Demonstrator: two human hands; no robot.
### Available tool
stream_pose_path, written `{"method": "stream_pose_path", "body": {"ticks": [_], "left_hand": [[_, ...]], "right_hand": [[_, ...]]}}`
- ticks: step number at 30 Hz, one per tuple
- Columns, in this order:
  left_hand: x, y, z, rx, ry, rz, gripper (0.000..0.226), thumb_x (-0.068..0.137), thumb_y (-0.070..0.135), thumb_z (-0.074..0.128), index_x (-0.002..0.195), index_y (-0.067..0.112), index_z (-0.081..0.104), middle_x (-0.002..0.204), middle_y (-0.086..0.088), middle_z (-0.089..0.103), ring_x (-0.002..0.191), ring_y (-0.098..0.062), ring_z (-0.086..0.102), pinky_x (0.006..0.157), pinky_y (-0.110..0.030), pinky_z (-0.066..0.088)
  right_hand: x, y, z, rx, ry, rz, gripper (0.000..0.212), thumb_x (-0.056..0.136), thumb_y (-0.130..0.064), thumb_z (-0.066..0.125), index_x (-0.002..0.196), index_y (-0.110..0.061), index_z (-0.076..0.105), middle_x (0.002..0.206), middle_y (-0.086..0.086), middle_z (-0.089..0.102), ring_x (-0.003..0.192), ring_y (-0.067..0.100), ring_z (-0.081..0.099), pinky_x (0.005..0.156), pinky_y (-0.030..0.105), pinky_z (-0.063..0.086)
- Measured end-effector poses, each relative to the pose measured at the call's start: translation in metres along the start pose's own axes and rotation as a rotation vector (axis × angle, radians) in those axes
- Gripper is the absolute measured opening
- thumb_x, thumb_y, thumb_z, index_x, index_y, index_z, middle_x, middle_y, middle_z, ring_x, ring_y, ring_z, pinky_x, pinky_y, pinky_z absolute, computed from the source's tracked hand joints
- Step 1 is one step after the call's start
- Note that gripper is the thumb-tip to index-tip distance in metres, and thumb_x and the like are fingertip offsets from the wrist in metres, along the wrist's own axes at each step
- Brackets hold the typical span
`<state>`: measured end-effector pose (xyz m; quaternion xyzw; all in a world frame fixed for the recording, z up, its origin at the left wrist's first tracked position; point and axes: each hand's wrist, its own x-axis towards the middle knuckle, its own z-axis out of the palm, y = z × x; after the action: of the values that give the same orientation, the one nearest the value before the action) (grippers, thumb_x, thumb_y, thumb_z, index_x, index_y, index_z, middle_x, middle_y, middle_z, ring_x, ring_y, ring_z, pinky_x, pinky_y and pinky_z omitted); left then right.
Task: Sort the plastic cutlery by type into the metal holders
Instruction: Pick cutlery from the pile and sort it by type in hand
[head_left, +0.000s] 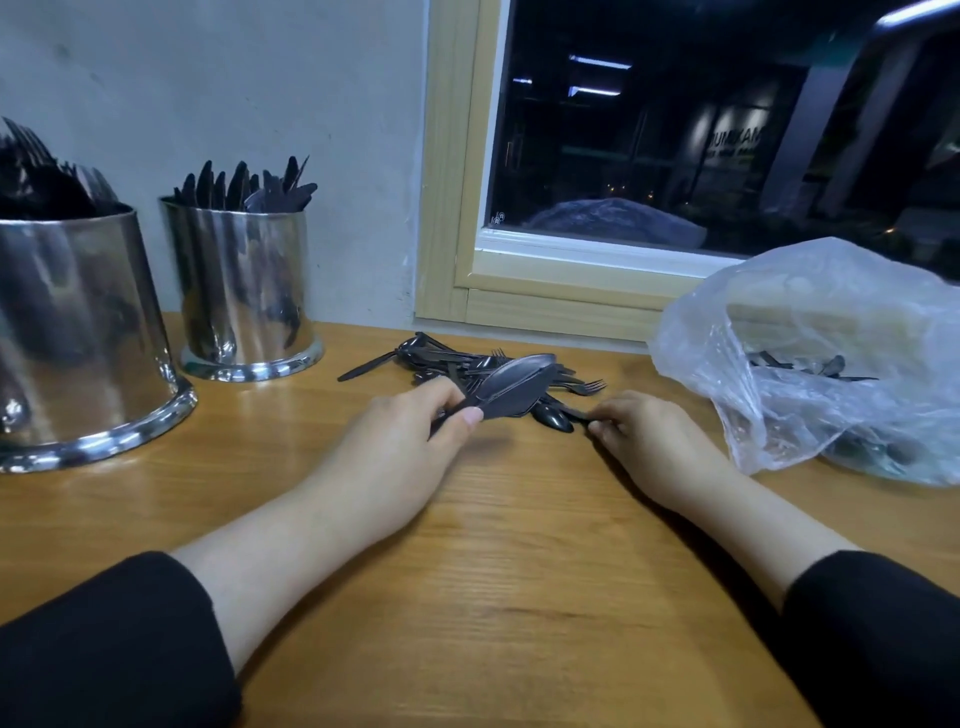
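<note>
Black plastic spoons are held as a bundle in the left hand, fingers curled around their handles. Right hand pinches one spoon at the cutlery pile, near the worktop far edge. Two metal holders stand at the far left.

You can't count the spoons in the left hand; the bowls overlap and the handles are hidden under the fingers. The right hand covers most of the handle it pinches, so its type is unclear. The fork holder is cut off by the left edge. Cutlery in the bag is blurred by plastic. The pile is too tangled for you to count. Both sleeves run off the bottom edge.
</note>
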<state>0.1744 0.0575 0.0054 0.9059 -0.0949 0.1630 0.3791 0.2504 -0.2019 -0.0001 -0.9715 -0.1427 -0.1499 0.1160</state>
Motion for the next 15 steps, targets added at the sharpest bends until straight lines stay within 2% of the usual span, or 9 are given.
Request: {"method": "stream_pose_path", "body": {"ticks": [3, 6, 8, 11, 15], "left_hand": [[0.001, -0.001, -0.001, -0.001, 0.010, -0.004, 0.024, 0.101, 0.045, 0.052, 0.084, 0.029, 0.055, 0.071, 0.004, 0.060, 0.071, -0.013, 0.053, 0.066, -0.032, 0.041], [0.001, -0.001, -0.001, -0.003, 0.017, -0.006, 0.024, 0.100, 0.046, 0.052, 0.082, 0.030, 0.055, 0.069, 0.005, 0.059, 0.071, -0.012, 0.054, 0.068, -0.032, 0.043], [0.001, -0.002, -0.001, -0.007, 0.024, -0.004, 0.024, 0.100, 0.046, 0.052, 0.082, 0.030, 0.055, 0.069, 0.005, 0.060, 0.071, -0.012, 0.054, 0.068, -0.032, 0.044], [0.002, -0.002, -0.002, -0.008, 0.035, 0.002, 0.025, 0.100, 0.046, 0.052, 0.081, 0.030, 0.055, 0.065, 0.006, 0.057, 0.066, -0.010, 0.051, 0.064, -0.033, 0.040], [0.002, -0.003, -0.003, -0.016, 0.051, 0.003, 0.026, 0.099, 0.046, 0.053, 0.078, 0.030, 0.054, 0.057, 0.009, 0.051, 0.059, -0.009, 0.046, 0.060, -0.033, 0.037]], "right_hand": [[-0.003, -0.002, -0.002, 0.025, 0.021, 0.006, 0.013, 0.095, -0.033, 0.066, 0.101, -0.025, 0.073, 0.094, -0.013, 0.058, 0.096, 0.018, 0.060, 0.087, 0.042, 0.050], [-0.003, -0.002, -0.003, 0.034, -0.014, 0.036, 0.023, 0.094, -0.038, 0.066, 0.110, -0.022, 0.073, 0.093, -0.012, 0.054, 0.091, 0.012, 0.052, 0.083, 0.032, 0.044], [-0.004, -0.005, -0.006, 0.066, -0.035, 0.077, 0.023, 0.094, -0.036, 0.068, 0.110, -0.021, 0.073, 0.091, -0.010, 0.057, 0.088, 0.012, 0.053, 0.076, 0.027, 0.039], [-0.005, -0.007, -0.014, 0.164, -0.107, 0.165, 0.016, 0.091, -0.034, 0.072, 0.103, -0.023, 0.073, 0.084, -0.013, 0.061, 0.085, 0.012, 0.060, 0.068, 0.025, 0.041], [-0.007, -0.009, -0.020, 0.237, -0.199, 0.232, 0.011, 0.088, -0.027, 0.075, 0.092, -0.018, 0.071, 0.075, -0.006, 0.070, 0.065, 0.008, 0.061, 0.053, 0.016, 0.043]]}}
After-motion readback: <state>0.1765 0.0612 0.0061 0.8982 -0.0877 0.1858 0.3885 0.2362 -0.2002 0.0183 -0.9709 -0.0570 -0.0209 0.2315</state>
